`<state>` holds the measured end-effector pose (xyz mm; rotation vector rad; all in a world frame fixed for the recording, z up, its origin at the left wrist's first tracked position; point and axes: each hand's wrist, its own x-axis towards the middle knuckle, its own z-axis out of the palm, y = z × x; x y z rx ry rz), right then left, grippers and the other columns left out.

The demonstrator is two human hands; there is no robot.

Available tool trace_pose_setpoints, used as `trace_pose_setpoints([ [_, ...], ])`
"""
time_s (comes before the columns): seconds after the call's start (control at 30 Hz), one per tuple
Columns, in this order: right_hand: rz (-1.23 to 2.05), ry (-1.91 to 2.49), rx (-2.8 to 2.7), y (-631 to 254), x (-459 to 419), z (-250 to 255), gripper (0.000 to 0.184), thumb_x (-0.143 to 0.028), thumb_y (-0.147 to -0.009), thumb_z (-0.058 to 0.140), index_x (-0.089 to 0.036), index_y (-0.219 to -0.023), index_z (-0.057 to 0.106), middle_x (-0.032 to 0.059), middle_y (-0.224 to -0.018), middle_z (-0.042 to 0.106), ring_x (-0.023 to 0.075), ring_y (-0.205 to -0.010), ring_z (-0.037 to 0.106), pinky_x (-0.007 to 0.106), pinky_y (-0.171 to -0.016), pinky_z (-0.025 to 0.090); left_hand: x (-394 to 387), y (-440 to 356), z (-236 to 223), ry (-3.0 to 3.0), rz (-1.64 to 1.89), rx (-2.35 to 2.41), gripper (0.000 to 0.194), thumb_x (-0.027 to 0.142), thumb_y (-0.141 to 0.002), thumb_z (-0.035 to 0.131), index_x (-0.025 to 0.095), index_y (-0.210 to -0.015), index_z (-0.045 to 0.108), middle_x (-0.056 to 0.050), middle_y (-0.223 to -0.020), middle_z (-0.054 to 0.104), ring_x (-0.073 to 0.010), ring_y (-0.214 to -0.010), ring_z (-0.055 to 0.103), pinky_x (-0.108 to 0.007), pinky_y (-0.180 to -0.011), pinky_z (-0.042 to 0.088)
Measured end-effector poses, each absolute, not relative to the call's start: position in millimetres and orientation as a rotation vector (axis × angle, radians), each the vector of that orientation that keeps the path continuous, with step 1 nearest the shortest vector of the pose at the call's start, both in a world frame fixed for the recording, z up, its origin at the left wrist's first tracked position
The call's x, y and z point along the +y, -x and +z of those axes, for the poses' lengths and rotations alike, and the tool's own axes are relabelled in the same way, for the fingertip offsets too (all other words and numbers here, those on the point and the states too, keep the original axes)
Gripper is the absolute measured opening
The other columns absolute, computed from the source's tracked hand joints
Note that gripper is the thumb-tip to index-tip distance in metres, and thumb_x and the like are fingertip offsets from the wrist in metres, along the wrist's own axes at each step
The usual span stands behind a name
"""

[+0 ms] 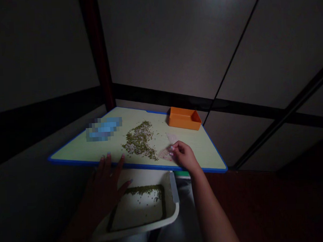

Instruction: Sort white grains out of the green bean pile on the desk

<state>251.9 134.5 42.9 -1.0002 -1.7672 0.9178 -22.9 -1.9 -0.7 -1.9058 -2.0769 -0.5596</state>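
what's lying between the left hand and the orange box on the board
In the head view, a loose spread of small green grains lies on the board between the left hand and the orange box.

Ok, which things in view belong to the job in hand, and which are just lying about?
Likely part of the job:
green grains, on the table and in the bin
pale patch by the right hand
bin, by the left hand

Apparently lying about:
blurred blue thing
orange box, away from both hands; its role is unclear
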Motion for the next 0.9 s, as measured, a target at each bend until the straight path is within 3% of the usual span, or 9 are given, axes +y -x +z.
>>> trace_pose_setpoints([
  [0.27,0.854,1.014,-1.851,-253.2,136.6,43.2,0.017,-0.035,-0.084,0.054,-0.02,-0.079,0.058,-0.0015,-0.068,0.059,0.0146,-0.064,0.052,0.024,-0.061,0.039,-2.5,22.0,2.3,1.909,-0.568,-2.072,0.071,0.053,-0.087,0.041,0.021,-0.15,0.033,-0.02,-0.162,0.02,-0.0397,-0.15,0.017,-0.061,-0.11,0.031],
  [0.9,0.895,0.97,-1.9,-252.4,131.6,50.3,0.021,-0.039,-0.085,0.055,-0.02,-0.079,0.059,-0.0028,-0.064,0.056,0.0127,-0.059,0.047,0.022,-0.056,0.036,-2.6,22.4,2.4,1.917,-0.542,-2.071,0.071,0.052,-0.087,0.042,0.02,-0.15,0.033,-0.022,-0.162,0.018,-0.0403,-0.15,0.016,-0.061,-0.11,0.03],
])
